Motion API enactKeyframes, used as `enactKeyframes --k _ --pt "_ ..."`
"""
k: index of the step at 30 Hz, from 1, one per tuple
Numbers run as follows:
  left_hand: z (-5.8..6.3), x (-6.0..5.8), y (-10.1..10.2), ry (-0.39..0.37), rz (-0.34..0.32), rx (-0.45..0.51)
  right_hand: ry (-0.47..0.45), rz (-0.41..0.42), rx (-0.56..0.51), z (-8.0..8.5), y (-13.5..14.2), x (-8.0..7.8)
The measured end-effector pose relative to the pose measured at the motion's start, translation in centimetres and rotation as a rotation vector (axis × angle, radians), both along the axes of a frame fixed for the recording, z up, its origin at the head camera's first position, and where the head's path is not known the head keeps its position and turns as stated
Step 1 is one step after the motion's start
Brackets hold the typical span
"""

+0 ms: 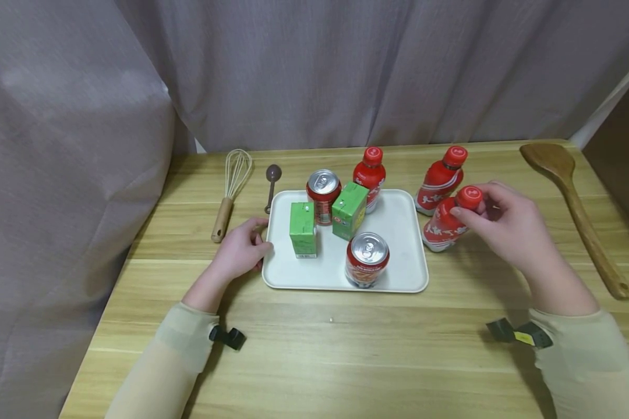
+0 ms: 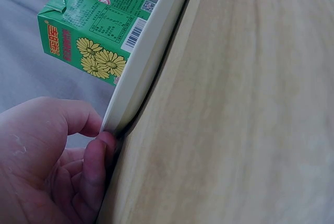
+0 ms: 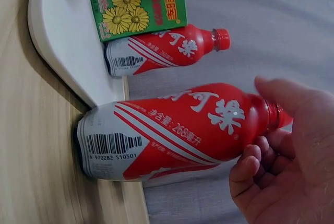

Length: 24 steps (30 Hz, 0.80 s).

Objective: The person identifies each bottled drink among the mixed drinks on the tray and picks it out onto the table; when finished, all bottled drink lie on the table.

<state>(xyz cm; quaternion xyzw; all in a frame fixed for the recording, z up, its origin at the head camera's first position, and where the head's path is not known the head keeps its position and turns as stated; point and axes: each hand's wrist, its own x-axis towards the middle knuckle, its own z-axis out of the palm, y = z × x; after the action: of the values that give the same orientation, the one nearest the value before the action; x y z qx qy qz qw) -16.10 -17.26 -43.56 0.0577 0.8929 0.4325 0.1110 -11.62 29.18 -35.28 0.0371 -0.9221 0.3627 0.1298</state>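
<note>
My right hand (image 1: 511, 224) grips a red cola bottle (image 3: 182, 125) round its neck. That bottle is just right of the white tray (image 1: 403, 250), with another red bottle (image 1: 440, 183) close behind it. At the tray's left end my left hand (image 1: 241, 250) pinches the rim between thumb and finger, as the left wrist view shows. On the tray stand two green drink cartons, one on the left (image 1: 303, 230) and one in the middle (image 1: 349, 210), a can (image 1: 367, 262) in front, a second can (image 1: 323, 195) behind, and a red bottle (image 1: 369, 174) at the back edge.
A whisk (image 1: 230, 192) and a small brown measuring spoon (image 1: 272, 183) lie left of the tray. Along the right side of the wooden table (image 1: 314, 361) lies a wooden spatula (image 1: 576, 203). A grey curtain (image 1: 314, 70) hangs behind the table.
</note>
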Motion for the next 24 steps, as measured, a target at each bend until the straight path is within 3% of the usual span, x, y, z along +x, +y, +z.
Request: enactKeyframes --k 6,10,15,20,24 --pt "0.0 0.0 0.0 0.002 -0.001 -0.002 0.025 0.006 -0.057 0.3 0.1 0.2" --pt "0.0 0.0 0.0 0.001 0.002 0.004 0.138 -0.025 -0.134 1.0 -0.4 0.4" --pt "0.0 0.0 0.0 0.002 0.003 0.001 0.276 -0.05 -0.144 2.5 -1.2 1.3" --pt "0.0 -0.1 -0.1 0.007 0.005 0.004 0.279 0.046 -0.152 3.5 -2.5 2.4" --pt "0.0 -0.1 0.0 0.009 0.0 -0.001 0.281 0.139 -0.145 3.4 -4.0 3.1"
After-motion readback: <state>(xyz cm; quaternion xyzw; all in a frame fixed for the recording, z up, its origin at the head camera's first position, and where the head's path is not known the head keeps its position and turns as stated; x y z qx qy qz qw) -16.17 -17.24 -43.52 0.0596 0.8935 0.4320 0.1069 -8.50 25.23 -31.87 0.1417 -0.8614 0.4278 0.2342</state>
